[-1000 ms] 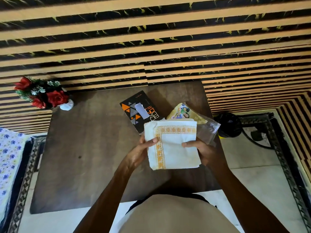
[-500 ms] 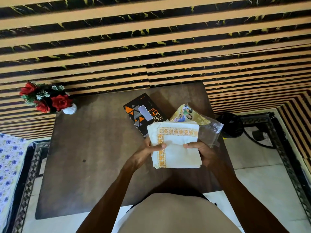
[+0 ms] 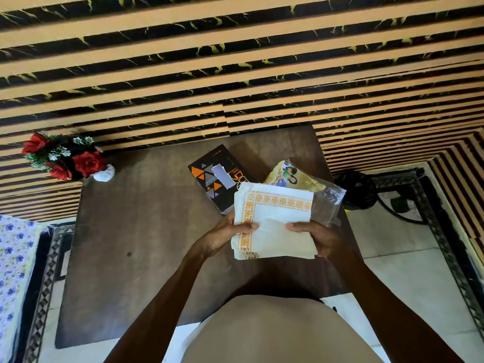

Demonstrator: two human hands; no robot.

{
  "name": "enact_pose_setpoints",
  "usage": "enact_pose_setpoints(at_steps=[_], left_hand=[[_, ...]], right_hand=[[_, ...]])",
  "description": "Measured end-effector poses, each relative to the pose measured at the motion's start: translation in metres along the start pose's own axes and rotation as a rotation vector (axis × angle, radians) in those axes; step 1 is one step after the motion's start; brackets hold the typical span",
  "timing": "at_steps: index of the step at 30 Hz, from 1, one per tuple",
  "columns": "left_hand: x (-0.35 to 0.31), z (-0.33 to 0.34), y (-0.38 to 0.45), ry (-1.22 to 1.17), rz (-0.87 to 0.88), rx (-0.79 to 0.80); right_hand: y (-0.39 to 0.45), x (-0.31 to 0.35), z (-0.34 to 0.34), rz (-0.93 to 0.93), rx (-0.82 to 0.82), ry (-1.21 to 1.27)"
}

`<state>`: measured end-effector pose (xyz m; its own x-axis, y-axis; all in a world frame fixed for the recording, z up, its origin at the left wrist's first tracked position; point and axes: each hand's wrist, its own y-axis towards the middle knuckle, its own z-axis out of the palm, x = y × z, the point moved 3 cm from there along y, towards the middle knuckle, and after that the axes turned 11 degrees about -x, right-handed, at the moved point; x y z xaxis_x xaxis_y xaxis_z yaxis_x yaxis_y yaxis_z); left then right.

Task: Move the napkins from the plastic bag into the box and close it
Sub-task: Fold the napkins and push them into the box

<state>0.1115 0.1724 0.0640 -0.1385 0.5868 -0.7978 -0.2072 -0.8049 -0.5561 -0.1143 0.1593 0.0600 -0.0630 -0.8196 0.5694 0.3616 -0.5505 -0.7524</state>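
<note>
At the far left corner of the dark wooden table [image 3: 125, 231], a bouquet of red artificial roses [image 3: 61, 157] is seen standing in a small white vase [image 3: 104, 173], well apart from the box. Toward the middle of the table's far side, the black box [image 3: 214, 179] with orange and grey triangles is laid flat, its lid closed, a pale torn label stuck on top. The near corner of the box is overlapped by the stack of white napkins [image 3: 275, 221], bordered in an orange embroidered pattern, which is held up just in front of the box. The stack's left edge is gripped by the left hand [image 3: 222, 237], thumb laid across the top and fingers curled beneath. The right edge is gripped the same way by the right hand [image 3: 319, 237], thumb on top. Just right of the box, partly hidden behind the napkins, the clear plastic bag [image 3: 328, 203] is lying crumpled on the table, and a yellow printed packet [image 3: 290, 176] is seen at its far end; whether it sits inside the bag cannot be told. Further right of the box, off the table on the tiled floor, a black rounded object [image 3: 356, 189] is visible.
</note>
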Motion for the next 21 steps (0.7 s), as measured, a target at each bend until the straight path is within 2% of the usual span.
enact_pose_setpoints(at_steps=[2,4,6,8,10,11,12,14,15,17,19,21], left_hand=[[0.000,0.000,0.006,0.031,-0.050,-0.068],[-0.001,-0.003,0.013,0.201,0.008,-0.262],[-0.007,-0.012,0.020,0.540,0.268,-0.483],[-0.011,-0.015,0.023,0.960,0.504,-0.557],[-0.007,-0.017,0.025,1.291,0.601,-0.622],[-0.001,-0.020,0.026,1.372,0.572,-0.683],[0.004,-0.023,0.027,1.368,0.500,-0.754],[0.016,-0.031,0.030,1.201,0.350,-0.848],[0.019,-0.032,0.031,1.117,0.327,-0.871],[0.021,-0.035,0.033,0.909,0.307,-0.888],[0.018,-0.035,0.032,0.600,0.268,-0.877],[0.017,-0.034,0.031,0.555,0.330,-0.831]], right_hand=[[0.000,0.002,-0.004,-0.039,-0.024,0.081],[0.000,0.002,-0.013,-0.100,-0.041,0.162],[0.001,-0.002,-0.024,-0.143,-0.056,0.265],[0.005,-0.008,-0.034,-0.164,-0.073,0.403],[0.008,-0.009,-0.033,-0.161,-0.010,0.523],[0.008,-0.011,-0.030,-0.143,0.007,0.506],[0.007,-0.012,-0.024,-0.120,0.013,0.445],[0.003,-0.020,-0.014,-0.079,0.049,0.427],[0.000,-0.022,-0.009,-0.089,0.026,0.415],[-0.005,-0.019,0.013,-0.128,0.038,0.238],[0.010,-0.020,0.022,-0.003,0.051,0.178],[0.030,-0.021,0.023,0.078,0.025,0.107]])
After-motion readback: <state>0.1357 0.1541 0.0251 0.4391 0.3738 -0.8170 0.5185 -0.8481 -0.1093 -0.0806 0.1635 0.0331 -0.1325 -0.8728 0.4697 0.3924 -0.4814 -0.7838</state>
